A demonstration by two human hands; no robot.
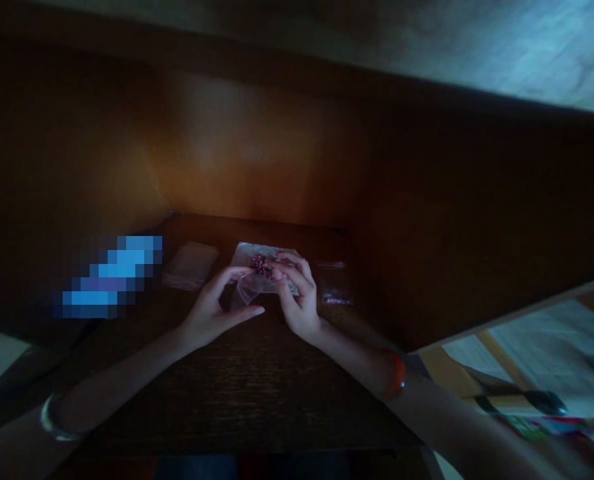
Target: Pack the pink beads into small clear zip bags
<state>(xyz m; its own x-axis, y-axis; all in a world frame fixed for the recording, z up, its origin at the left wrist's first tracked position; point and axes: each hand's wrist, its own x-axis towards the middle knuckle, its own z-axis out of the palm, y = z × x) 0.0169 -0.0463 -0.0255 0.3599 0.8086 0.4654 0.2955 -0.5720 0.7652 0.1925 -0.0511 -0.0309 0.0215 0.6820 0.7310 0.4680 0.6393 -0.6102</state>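
Currently | left hand [209,313]: fingers parted, touching clear bag [254,290] | right hand [297,295]: fingertips pinching bag beside pink beads [259,265]

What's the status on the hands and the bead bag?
Right hand pinching clear plastic bag of pink beads. Left hand fingers at the bag's near edge. Small bag lying apart, to the right.

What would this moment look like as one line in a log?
left hand: touches clear bag | right hand: holds same bag | inside: pink beads | nearby: second bag | surface: wooden desk
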